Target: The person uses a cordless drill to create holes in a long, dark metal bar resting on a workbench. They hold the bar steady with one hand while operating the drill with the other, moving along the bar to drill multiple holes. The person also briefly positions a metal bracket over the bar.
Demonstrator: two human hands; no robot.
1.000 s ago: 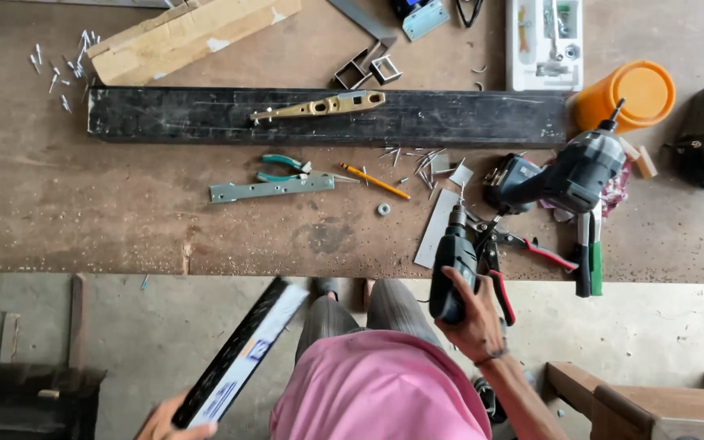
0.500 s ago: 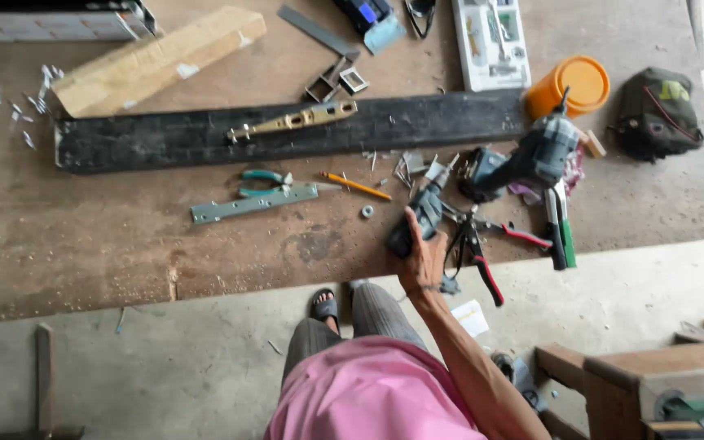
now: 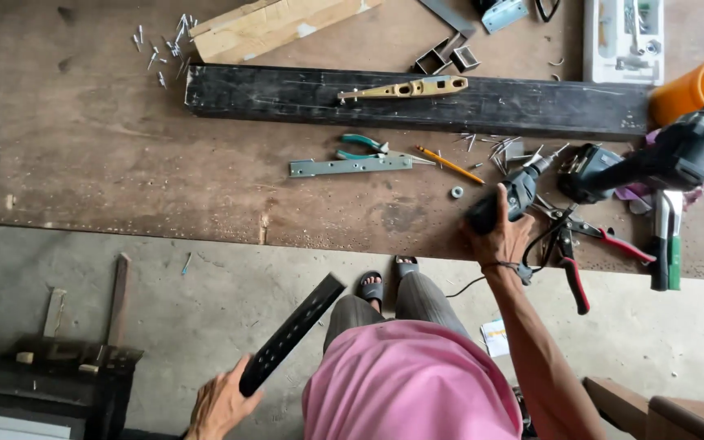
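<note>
Right hand [image 3: 500,236] grips corded drill [image 3: 505,201] at workbench [image 3: 124,179] edge; left hand [image 3: 220,403], seven o'clock, clenches black perforated bar [image 3: 291,334]. Risk: trailing cord snagging pliers [image 3: 572,244], dragging them off.

A bracket [image 3: 405,87] lies on the long beam [image 3: 287,90], pliers [image 3: 364,147] just before it.

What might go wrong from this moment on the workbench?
The right hand grips a corded drill among scattered pliers and screws; its cord may snag them. The left hand holds a black perforated bar low, off the bench, where it might swing into the sandalled feet.
</note>
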